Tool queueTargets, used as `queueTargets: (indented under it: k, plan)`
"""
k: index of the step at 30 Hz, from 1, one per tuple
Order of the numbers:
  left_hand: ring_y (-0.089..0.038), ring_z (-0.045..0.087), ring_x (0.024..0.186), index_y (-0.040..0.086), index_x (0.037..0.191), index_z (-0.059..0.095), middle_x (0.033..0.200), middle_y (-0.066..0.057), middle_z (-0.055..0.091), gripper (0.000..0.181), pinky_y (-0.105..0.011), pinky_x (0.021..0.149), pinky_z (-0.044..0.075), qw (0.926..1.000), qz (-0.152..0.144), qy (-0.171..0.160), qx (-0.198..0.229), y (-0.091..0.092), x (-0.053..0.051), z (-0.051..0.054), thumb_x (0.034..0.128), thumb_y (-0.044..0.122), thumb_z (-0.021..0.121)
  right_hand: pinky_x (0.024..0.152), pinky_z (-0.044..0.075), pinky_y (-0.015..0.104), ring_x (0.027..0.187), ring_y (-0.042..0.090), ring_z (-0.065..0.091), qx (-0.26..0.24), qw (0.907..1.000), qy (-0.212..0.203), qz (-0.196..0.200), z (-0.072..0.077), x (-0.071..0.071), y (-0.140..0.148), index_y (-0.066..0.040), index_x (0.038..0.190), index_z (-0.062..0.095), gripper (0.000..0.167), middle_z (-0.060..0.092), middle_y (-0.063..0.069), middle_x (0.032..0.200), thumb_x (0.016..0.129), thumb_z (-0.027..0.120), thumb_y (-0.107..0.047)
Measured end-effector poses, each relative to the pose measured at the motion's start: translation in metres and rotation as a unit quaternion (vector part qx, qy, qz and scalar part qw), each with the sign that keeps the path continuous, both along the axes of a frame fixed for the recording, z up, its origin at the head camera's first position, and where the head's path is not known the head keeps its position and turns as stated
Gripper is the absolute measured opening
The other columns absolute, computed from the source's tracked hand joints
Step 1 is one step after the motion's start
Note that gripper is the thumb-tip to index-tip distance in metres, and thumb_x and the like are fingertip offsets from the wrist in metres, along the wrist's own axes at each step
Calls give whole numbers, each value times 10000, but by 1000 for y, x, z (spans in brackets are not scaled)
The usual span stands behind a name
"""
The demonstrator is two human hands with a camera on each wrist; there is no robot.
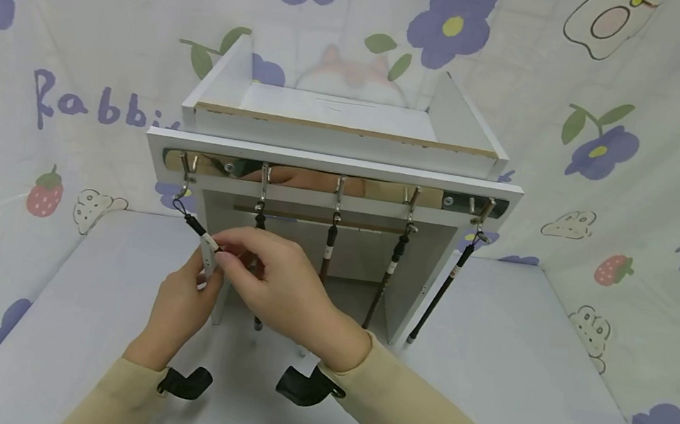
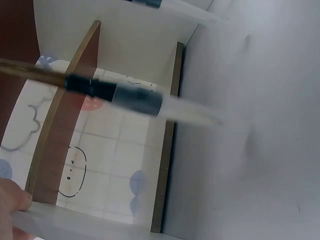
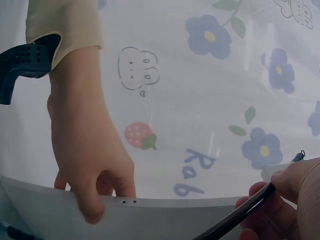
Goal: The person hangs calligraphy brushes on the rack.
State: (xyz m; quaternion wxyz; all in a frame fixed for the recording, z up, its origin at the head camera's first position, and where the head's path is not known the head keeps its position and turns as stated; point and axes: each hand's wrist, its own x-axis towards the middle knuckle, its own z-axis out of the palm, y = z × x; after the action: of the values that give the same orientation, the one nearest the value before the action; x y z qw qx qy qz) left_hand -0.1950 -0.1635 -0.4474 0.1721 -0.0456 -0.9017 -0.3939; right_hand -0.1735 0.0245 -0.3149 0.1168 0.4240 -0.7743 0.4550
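My right hand (image 1: 288,287) pinches the handle of a writing brush (image 1: 195,224) at the left end of the rack. The brush's cord loop hangs at the leftmost hook (image 1: 184,184), and the handle slants down into the fingers; its lower part is hidden in the head view. The right wrist view shows the dark handle (image 3: 237,216) between thumb and fingers. My left hand (image 1: 183,299) grips the edge of the rack's white side panel (image 3: 165,212), thumb on one face. Another view of a brush (image 2: 137,100), blurred and white-tipped, crosses the left wrist view.
Several more brushes (image 1: 390,269) hang from the other hooks along the metal strip (image 1: 375,189). Above sits an open-topped white shelf (image 1: 340,112). The rack stands on a white table (image 1: 486,374), before a cloth printed with flowers and rabbits.
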Motion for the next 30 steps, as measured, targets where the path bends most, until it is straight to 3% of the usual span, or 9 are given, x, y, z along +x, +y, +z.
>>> queueTargets:
  k: [15,30]
  plan:
    - [-460,634,999,106,1414,428,1105,-289,646,445,-556,751,542,10000,7,-30,-9,-2,-1,1,1000,246,507,616,474,149,734,11,548,197,9997,-78,-154,7,1,-9,-91,1183,645,219,649,-69,960,980,582,-144]
    - [-458,627,1018,109,1420,424,1160,-281,628,453,-550,745,545,10000,-18,-11,19,0,-1,0,996,233,524,582,456,176,681,53,518,90,9991,-256,-330,1,4,-3,-112,1161,658,202,634,-82,898,981,581,-162]
